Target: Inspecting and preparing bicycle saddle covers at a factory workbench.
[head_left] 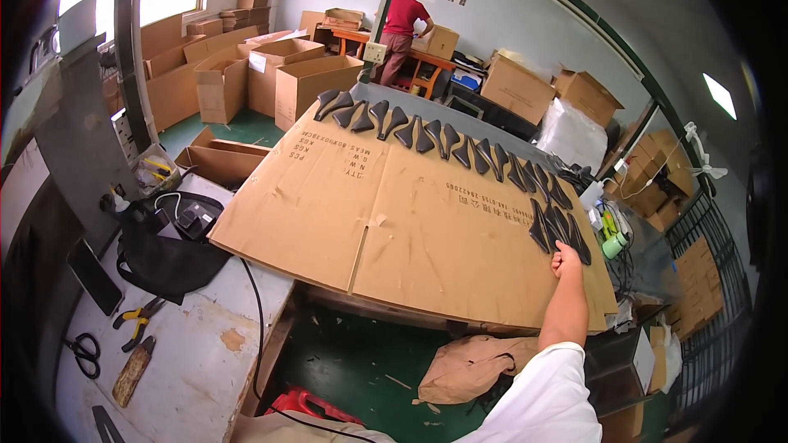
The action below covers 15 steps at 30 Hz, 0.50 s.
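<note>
My right hand (565,259) reaches out to the right part of a flattened cardboard sheet (394,238). Its fingers are closed at the near end of a black bicycle saddle (560,228), one of a short row there. Another black saddle (539,228) lies just left of it, and one more (579,239) on its right. Behind them, a long row of similar saddles (447,139) runs along the far edge of the cardboard, narrow and wide ends alternating. The hand covers part of the saddle it touches. My left hand does not show.
On the left bench are pliers (139,321), scissors (84,355), a phone (94,276) and a black cloth bag (168,254). Open cartons (316,86) stand at the far left. A person in red (402,29) works at a far table. A green bottle (614,244) stands right of the cardboard.
</note>
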Available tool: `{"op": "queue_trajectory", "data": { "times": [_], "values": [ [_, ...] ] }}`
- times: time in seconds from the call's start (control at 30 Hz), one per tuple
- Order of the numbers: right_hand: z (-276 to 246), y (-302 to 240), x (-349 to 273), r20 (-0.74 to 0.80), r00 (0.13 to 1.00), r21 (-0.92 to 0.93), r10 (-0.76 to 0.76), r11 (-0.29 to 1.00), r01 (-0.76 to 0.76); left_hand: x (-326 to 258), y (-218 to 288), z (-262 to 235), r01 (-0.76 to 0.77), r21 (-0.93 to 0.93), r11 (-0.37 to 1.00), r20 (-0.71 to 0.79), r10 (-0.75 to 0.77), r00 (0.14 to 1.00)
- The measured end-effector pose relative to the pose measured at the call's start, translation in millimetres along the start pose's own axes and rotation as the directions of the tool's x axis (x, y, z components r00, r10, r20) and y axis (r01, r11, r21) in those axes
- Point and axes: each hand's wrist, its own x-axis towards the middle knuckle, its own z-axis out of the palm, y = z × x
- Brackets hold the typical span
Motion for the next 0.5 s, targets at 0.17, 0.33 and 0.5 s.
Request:
{"op": "queue_trajectory", "data": {
  "times": [0.17,0.33,0.5],
  "values": [
    [65.6,-69.3,-26.2,-0.214,0.817,0.275,-0.536,0.769,0.577,2.6,8.4,6.3,0.051,0.007,0.999,0.027,-0.051,0.998],
    [156.6,-62.8,-314.3,0.248,-0.271,-0.516,-0.930,-0.363,0.776,-4.7,8.0,9.4,0.042,-0.144,0.989,0.062,-0.033,0.998],
    [181.1,53.9,-443.0,0.269,-0.763,-0.282,-0.587,-0.806,0.521,-15.6,27.9,46.4,0.152,-0.292,0.944,0.212,-0.092,0.973]
  ]
}}
